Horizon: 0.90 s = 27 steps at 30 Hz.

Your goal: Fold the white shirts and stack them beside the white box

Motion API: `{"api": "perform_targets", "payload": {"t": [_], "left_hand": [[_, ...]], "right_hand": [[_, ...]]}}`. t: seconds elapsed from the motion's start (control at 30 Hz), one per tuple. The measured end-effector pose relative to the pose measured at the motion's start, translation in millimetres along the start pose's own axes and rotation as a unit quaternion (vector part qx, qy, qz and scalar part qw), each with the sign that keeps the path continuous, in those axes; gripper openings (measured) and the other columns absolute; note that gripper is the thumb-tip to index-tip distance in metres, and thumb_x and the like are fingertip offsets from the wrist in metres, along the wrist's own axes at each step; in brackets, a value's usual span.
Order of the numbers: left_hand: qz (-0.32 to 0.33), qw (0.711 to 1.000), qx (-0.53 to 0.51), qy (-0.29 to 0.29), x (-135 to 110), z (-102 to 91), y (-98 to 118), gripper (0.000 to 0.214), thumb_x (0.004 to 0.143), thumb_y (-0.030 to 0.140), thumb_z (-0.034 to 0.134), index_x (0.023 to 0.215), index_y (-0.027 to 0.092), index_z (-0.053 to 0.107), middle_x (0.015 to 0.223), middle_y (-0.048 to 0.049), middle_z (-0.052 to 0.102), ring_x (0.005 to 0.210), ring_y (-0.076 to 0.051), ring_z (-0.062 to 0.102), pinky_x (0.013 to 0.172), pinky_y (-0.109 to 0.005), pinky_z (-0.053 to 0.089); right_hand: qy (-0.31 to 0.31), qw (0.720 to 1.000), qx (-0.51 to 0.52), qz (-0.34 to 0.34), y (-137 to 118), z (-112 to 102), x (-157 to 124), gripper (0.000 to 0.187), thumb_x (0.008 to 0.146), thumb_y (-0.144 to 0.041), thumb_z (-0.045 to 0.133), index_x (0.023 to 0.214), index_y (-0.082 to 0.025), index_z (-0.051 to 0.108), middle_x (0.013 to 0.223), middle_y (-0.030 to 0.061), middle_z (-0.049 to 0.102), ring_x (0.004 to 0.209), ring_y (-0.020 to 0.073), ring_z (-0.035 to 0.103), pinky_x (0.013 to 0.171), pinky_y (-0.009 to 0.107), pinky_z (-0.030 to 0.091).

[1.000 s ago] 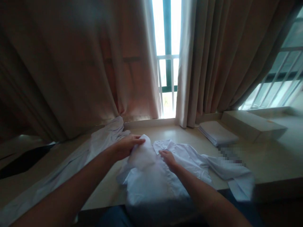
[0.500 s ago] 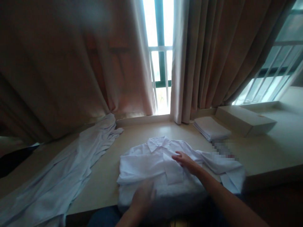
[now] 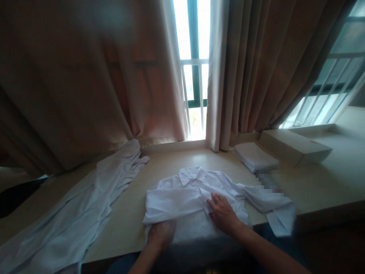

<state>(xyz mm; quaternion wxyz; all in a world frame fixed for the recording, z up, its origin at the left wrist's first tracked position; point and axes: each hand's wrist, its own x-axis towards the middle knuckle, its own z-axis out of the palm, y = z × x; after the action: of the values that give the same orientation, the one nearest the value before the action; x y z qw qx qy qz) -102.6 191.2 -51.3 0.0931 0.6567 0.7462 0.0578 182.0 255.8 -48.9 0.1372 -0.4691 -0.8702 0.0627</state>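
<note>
A white collared shirt [image 3: 182, 194] lies on the pale table [image 3: 134, 182] in front of me, collar away from me, its left sleeve folded across the chest and its right sleeve trailing off to the right. My left hand [image 3: 160, 234] rests on the shirt's lower left part near the table's front edge, fingers curled down onto the cloth. My right hand [image 3: 222, 213] lies flat on the middle of the shirt, fingers spread over the folded sleeve's cuff.
A second white garment [image 3: 82, 205] sprawls along the table's left side. A folded white stack [image 3: 255, 156] and a flat pale box [image 3: 293, 146] sit at the back right. Brown curtains [image 3: 85, 76] hang behind, with a barred window between them.
My left hand laid the left sleeve across the chest, then came back to the shirt's near edge. My right hand slid from the collar area down to the shirt's middle.
</note>
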Motion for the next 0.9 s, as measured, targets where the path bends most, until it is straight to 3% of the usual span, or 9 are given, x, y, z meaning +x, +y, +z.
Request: {"api": "perform_targets", "payload": {"t": [0.1,0.23,0.33,0.37,0.47,0.53,0.67,0.77,0.9], "left_hand": [[-0.029,0.999,0.0,0.02,14,3.9,-3,0.055,0.087,0.046,0.035,0.134,0.024,0.053,0.139,-0.008,0.053,0.137,-0.026,0.037,0.114,-0.041,0.027],[-0.025,0.999,-0.002,0.021,21,3.0,-7,0.058,0.087,0.046,0.038,0.139,0.024,0.048,0.148,-0.0055,0.043,0.143,-0.026,0.024,0.119,-0.041,0.016],[-0.021,1.0,0.001,0.01,20,-4.6,-6,0.058,0.085,0.045,0.042,0.139,0.025,0.048,0.147,-0.0043,0.043,0.143,-0.026,0.024,0.119,-0.042,0.015],[-0.022,1.0,-0.001,0.008,19,-7.2,-5,0.057,0.085,0.045,0.043,0.139,0.026,0.048,0.147,-0.0039,0.044,0.143,-0.027,0.025,0.119,-0.042,0.015],[-0.024,1.0,-0.005,-0.003,18,-13.0,-2,0.056,0.084,0.045,0.044,0.137,0.027,0.05,0.144,-0.0038,0.047,0.141,-0.027,0.028,0.119,-0.043,0.017],[-0.033,0.999,-0.005,-0.009,19,-14.6,0,0.056,0.083,0.044,0.046,0.136,0.026,0.051,0.144,-0.0044,0.047,0.141,-0.028,0.028,0.118,-0.044,0.017],[-0.067,0.998,0.0,-0.007,21,-13.1,2,0.059,0.083,0.043,0.048,0.139,0.023,0.048,0.149,-0.0044,0.04,0.142,-0.026,0.025,0.119,-0.042,0.017],[-0.065,0.998,0.008,0.01,24,-8.0,-1,0.059,0.084,0.04,0.047,0.14,0.021,0.047,0.151,-0.0039,0.036,0.144,-0.024,0.021,0.12,-0.038,0.013],[-0.069,0.997,0.016,0.01,28,-0.9,-5,0.056,0.087,0.04,0.043,0.139,0.02,0.048,0.151,-0.0055,0.035,0.143,-0.025,0.022,0.12,-0.039,0.011]], "right_hand": [[0.005,1.0,-0.007,-0.002,-6,0,-3,0.043,0.084,-0.025,0.051,0.126,-0.022,0.057,0.141,0.0121,0.044,0.128,0.0319,0.037,0.107,0.047,0.027],[0.009,0.999,0.006,0.043,-13,7,-1,0.028,0.091,-0.018,0.039,0.099,-0.024,0.065,0.126,0.009,0.056,0.115,0.0259,0.048,0.098,0.04,0.035],[0.044,0.994,0.037,0.087,-16,16,1,0.024,0.094,-0.029,0.043,0.105,-0.024,0.063,0.132,0.0086,0.052,0.119,0.0252,0.046,0.1,0.039,0.034],[0.051,0.994,0.045,0.09,-17,19,0,0.027,0.092,-0.037,0.047,0.11,-0.024,0.061,0.136,0.0093,0.049,0.122,0.0263,0.044,0.103,0.04,0.032],[0.053,0.994,0.057,0.071,-21,27,-3,0.059,0.078,-0.057,0.062,0.126,-0.023,0.054,0.146,0.0118,0.039,0.132,0.0317,0.034,0.11,0.045,0.024],[0.058,0.994,0.063,0.07,-23,32,-5,0.065,0.075,-0.056,0.066,0.129,-0.023,0.053,0.147,0.0119,0.038,0.133,0.0329,0.033,0.111,0.047,0.021],[0.091,0.987,0.094,0.096,-21,38,3,0.028,0.086,-0.036,0.056,0.111,-0.026,0.064,0.136,0.008,0.052,0.124,0.0287,0.044,0.104,0.044,0.03],[0.135,0.972,0.153,0.116,-16,27,20,0.025,0.093,-0.033,0.045,0.097,-0.023,0.068,0.119,0.0091,0.063,0.111,0.0253,0.054,0.095,0.037,0.037],[0.205,0.926,0.247,0.199,4,-19,50,0.041,0.094,-0.048,0.039,0.08,-0.018,0.064,0.075,0.006,0.064,0.071,0.019,0.056,0.067,0.027,0.041]]}}
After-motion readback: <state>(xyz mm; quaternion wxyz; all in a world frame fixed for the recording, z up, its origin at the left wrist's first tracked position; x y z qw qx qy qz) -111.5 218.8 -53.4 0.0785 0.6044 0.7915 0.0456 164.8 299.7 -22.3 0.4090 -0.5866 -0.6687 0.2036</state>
